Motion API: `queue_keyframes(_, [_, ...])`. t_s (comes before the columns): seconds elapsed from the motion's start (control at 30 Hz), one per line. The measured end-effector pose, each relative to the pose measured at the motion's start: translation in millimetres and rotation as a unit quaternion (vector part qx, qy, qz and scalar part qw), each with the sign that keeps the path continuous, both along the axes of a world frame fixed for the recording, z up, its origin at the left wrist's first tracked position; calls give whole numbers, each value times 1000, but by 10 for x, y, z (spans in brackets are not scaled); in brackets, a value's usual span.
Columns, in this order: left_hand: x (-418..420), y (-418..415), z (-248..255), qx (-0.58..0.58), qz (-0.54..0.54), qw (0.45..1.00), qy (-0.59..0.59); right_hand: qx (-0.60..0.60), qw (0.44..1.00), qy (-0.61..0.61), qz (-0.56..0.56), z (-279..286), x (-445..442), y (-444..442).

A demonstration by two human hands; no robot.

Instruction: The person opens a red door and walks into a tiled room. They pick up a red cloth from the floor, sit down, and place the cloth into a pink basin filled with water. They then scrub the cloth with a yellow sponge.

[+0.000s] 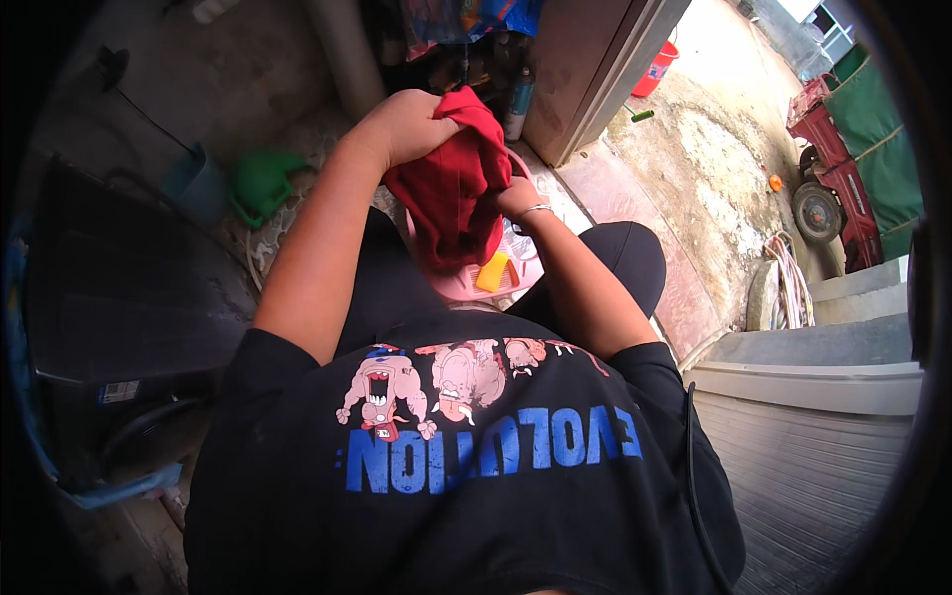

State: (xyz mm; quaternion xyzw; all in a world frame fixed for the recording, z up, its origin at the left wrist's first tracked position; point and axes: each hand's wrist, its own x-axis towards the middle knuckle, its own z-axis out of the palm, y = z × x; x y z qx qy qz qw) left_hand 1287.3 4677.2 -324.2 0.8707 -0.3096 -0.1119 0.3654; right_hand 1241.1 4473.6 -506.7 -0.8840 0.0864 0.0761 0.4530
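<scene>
A red cloth garment (455,190) hangs bunched between my two hands, over a pink plastic basin (451,285). My left hand (413,128) grips its upper edge, with the fingertips folded out of sight in the fabric. Lower down, my right hand (518,199) is closed on the garment's right side; a bracelet circles that wrist. A yellow bar, probably soap (492,272), rests on the ridged part of the basin's near rim. Most of the basin's inside is hidden behind the cloth.
A green plastic watering can or jug (262,186) and a blue-grey bucket (195,184) stand left. Beyond the basin are a spray can (519,104) and a door frame (595,82). Outside, a red bucket (657,68), a coiled hose (790,282) and a red vehicle (848,178) are visible.
</scene>
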Motion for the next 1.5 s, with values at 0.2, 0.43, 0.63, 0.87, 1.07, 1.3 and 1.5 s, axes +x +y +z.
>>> queue_keyframes(0.2, [-20,497,76,69,157,982,-79,583,811,-2,-38,624,-189,-415])
queue_keyframes(0.43, [65,533,-343,63,217,965,-131,691,721,17,51,868,-86,-509])
queue_keyframes(0.63, [128,335,-789,1,165,961,-223,785,611,69,74,755,-3,-381])
queue_keyframes(0.87, [429,-168,-1196,103,-107,989,1,786,613,74,-34,511,273,-249])
queue_keyframes(1.07, [875,114,-1534,20,6,1000,-3,610,782,54,-117,427,608,-551])
queue_keyframes(1.3, [1560,527,-1739,-52,198,970,-131,396,894,57,-202,-107,886,-1255])
queue_keyframes(1.5, [1820,687,-2118,40,248,968,-8,112,968,50,-219,-866,993,-1838])
